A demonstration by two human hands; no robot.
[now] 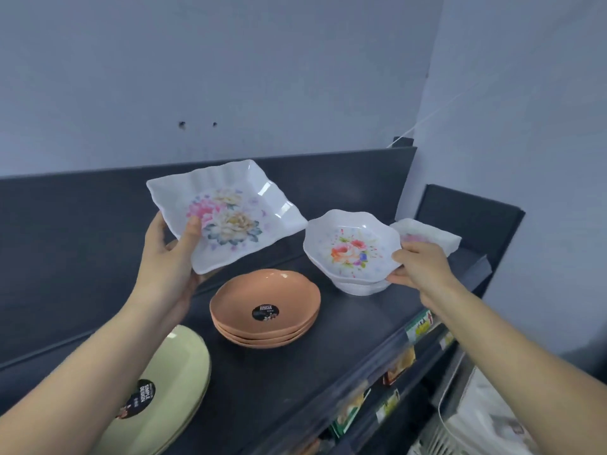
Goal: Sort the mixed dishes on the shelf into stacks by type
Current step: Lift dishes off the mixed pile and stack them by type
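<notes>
Partly hidden: the pale green plates (177, 382) at near left are cut off by the left forearm and the frame edge. A second square dish (427, 236) at far right sits behind the right hand, showing only its rim and a pink blur. The paper labels (420, 326) on the near edge of the shelf (295, 372) are too blurred to read.
Counts: three orange bowls (266, 303) in one stack at the middle; at least two green plates; one scalloped bowl (351, 244) above a white stack (358, 288) whose number I cannot tell.
Left hand (167, 257): fingers grasping the square floral plate (230, 211), thumb on its face; the plate is tilted and held above the shelf, far left of the orange stack.
Right hand (423, 266): fingers pinching the scalloped bowl's right rim; whether it rests on the stack is unclear.
Shapes and finish: glossy white dishes with wavy rims and flower prints; matte round orange bowls; a dark grey shelf; round black stickers on the orange and green tops.
</notes>
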